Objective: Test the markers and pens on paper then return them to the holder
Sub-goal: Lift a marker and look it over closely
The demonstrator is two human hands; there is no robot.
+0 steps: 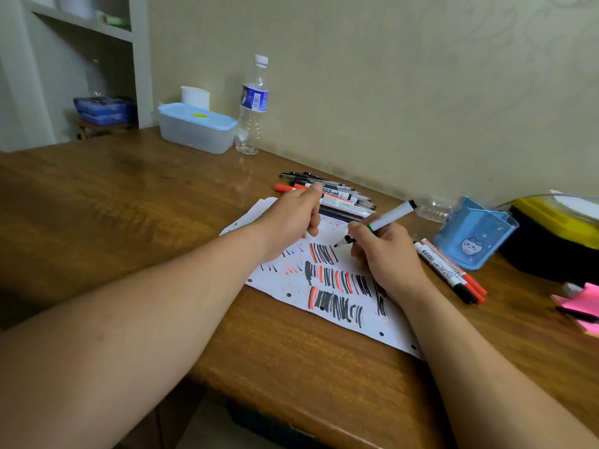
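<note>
Marker in hand: a white-barrelled marker (379,222) with a black end, uncapped, tip angled down and hovering at the paper just right of the top row of strokes.
Right hand: the right hand (385,257) wraps the marker in a writing grip, fingers closed round the lower barrel, heel of the hand resting on the sheet.
Left hand: the left hand (291,215) is curled into a loose fist over the far left part of the sheet; it looks to be pinching something small, perhaps the cap, but that cannot be told for sure.
Paper: the punched white paper (327,286) lies on the wooden desk (129,205), already crowded with rows of black and red dashes.
Step in hand: by the look of it, a test stroke is about to go down. Best aimed at the bare patch right of the top row, so the new ink reads clearly; a short, light pull will do, with the left hand pinning the sheet.
Untested pile: a heap of pens and markers (337,196) sits just beyond the paper.
Set aside: three markers (450,270) lie just right of the sheet.
Holder: the blue holder (473,234) with a cartoon face stands near the right, empty as far as shows.
Progress: well along on testing, returns not yet begun.
</note>
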